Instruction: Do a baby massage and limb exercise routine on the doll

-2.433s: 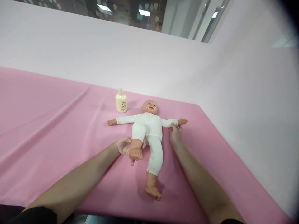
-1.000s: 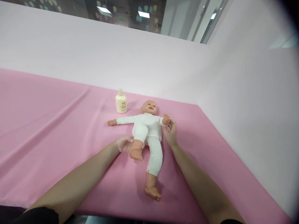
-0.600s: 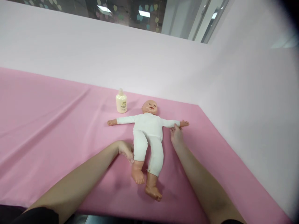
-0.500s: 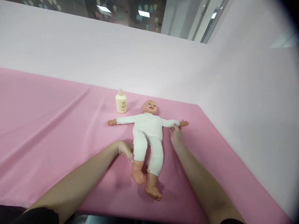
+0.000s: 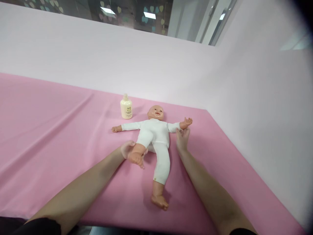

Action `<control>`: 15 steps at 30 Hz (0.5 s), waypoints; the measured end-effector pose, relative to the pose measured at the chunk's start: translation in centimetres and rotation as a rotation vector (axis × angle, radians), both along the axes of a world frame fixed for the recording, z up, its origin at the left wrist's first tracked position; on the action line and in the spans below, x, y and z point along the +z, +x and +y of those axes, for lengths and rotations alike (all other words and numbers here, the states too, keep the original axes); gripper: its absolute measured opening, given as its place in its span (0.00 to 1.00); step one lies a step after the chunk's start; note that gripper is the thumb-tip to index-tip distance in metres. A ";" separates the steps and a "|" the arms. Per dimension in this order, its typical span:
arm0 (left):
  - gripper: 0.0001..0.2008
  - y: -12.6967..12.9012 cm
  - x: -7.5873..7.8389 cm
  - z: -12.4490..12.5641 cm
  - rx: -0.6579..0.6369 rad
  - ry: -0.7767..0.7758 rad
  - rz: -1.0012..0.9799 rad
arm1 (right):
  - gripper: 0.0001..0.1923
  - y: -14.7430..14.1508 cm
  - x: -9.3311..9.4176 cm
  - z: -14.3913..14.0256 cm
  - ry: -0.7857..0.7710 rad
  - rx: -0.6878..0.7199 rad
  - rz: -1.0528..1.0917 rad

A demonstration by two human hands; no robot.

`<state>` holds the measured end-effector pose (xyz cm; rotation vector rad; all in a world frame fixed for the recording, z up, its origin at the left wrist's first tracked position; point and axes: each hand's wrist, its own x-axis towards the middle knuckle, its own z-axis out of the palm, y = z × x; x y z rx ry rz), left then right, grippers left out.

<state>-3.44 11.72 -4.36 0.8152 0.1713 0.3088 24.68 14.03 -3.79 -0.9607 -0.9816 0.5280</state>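
Observation:
A baby doll in a white cloth body lies on its back on the pink sheet, head toward the wall. My left hand is wrapped round the doll's leg on the left, just above its foot, and holds it bent and raised; part of my fingers is hidden behind the leg. With my right hand I grip the doll's forearm on the right near the wrist, its small hand lifted and fingers spread. The doll's other arm and other leg lie stretched out on the sheet.
A pale yellow lotion bottle stands upright left of the doll's head. Behind the sheet rises a white wall, with another white wall on the right. Above the back wall is a window with hanging heart shapes.
My left hand has lifted the doll's left-side leg up and bent it toward the body. My right hand has raised the doll's forearm and brought it slightly inward.

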 end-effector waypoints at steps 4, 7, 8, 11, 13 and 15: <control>0.26 0.5 1.1 0.5 0.020 -0.012 -0.116 | 0.23 -0.8 0.1 -1.0 0.017 0.034 -0.309; 0.26 0.7 1.3 0.5 0.071 -0.070 -0.144 | 0.17 -1.0 0.1 -1.5 0.103 0.040 -0.623; 0.26 0.7 1.3 0.5 0.082 -0.086 -0.152 | 0.15 -1.0 0.1 -1.6 0.142 0.044 -0.705; 0.25 0.8 1.3 0.6 0.093 -0.115 -0.169 | 0.12 -1.0 0.4 -1.7 0.216 0.061 -0.863; 0.26 0.9 1.2 0.7 0.090 -0.122 -0.186 | 0.12 -1.0 0.6 -1.6 0.218 0.071 -0.917; 0.27 1.0 1.2 0.8 0.094 -0.126 -0.182 | 0.13 -1.1 0.6 -1.6 0.213 0.070 -0.936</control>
